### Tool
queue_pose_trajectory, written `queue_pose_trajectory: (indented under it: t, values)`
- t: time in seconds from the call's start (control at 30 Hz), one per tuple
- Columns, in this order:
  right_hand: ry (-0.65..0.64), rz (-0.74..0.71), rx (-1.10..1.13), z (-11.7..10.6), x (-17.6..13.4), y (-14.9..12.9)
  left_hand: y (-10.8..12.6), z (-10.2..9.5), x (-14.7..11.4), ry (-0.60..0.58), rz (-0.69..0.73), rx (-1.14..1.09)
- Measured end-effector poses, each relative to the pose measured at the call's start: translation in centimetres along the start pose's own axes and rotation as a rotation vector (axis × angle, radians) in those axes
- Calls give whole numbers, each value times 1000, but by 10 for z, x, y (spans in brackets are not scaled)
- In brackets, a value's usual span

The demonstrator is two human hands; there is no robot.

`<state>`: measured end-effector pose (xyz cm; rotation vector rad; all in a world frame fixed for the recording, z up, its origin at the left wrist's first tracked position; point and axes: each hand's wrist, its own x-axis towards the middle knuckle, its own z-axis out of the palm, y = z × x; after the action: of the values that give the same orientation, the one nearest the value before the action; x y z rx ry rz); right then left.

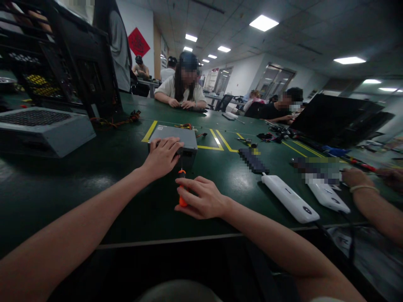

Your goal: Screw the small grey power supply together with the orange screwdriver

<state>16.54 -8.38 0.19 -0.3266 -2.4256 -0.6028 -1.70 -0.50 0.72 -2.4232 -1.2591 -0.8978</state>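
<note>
A grey computer power supply (185, 136) lies on the green table, inside yellow tape marks. My left hand (164, 156) rests over its near left edge, fingers bent across the top and front. In my right hand (201, 197) is an orange and black screwdriver (182, 199), gripped by its handle. The shaft points away from me toward the front face of the power supply. Whether its tip touches a screw is too small to tell. Loose coloured wires (185, 126) stick out behind the power supply.
At left stand a second power supply (47, 136) and an open black computer case (94, 79). On the right are a dark phone (252, 159), a white power bank (291, 199), cables (277, 135) and a black panel (333, 121). Another person's hand (359, 180) is at far right; a person sits opposite.
</note>
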Motion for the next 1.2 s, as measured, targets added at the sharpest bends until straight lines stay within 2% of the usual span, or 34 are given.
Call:
queue_pose_trajectory:
  t: [0.1,0.27,0.37,0.47,0.57,0.67,0.83,0.93,1.07,1.2]
  values:
    - [17,53,37,2,-1,-1,0,1,-1,10,10,13]
    - [-84,32,19,-1,-4,-1,-1,2,-2,21,14,22]
    - [-12,8,-18,-2,-3,-1,-1,2,-2,26,13,12]
    - [67,63,42,-1,-4,0,0,2,-2,32,7,4]
    - [35,76,86,-1,-5,0,0,2,-1,33,-5,-6]
    - [-10,32,-16,-4,-4,0,1,2,0,34,-11,-8]
    - [102,65,-118,-6,-2,1,3,0,0,27,-10,10]
    - [53,83,-94,-6,-3,1,2,1,0,32,-13,8]
    - [-62,35,-62,-5,-5,0,1,3,-1,34,-14,1]
    - [-3,18,-58,0,-5,1,1,4,-1,37,-9,-3]
